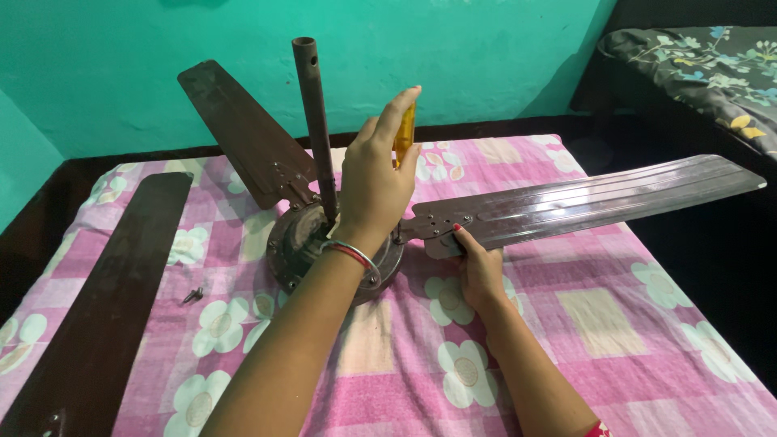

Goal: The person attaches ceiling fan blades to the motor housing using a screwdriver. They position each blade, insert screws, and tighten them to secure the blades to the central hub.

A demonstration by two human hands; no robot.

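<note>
Screwdriver (404, 133), yellow-handled, stands upright above the fan motor (301, 243), enclosed by the left hand (374, 182) with fingers wrapped around its handle. To its right, the right hand (477, 271) pinches the attached fan blade (583, 204) near its bracket, thumb on top.

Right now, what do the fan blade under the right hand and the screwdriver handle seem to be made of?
Fan blade: likely painted sheet metal, glossy brown, with pressed ribs and highlights. Screwdriver handle in the left hand: probably clear yellow plastic, since it looks translucent.
</note>
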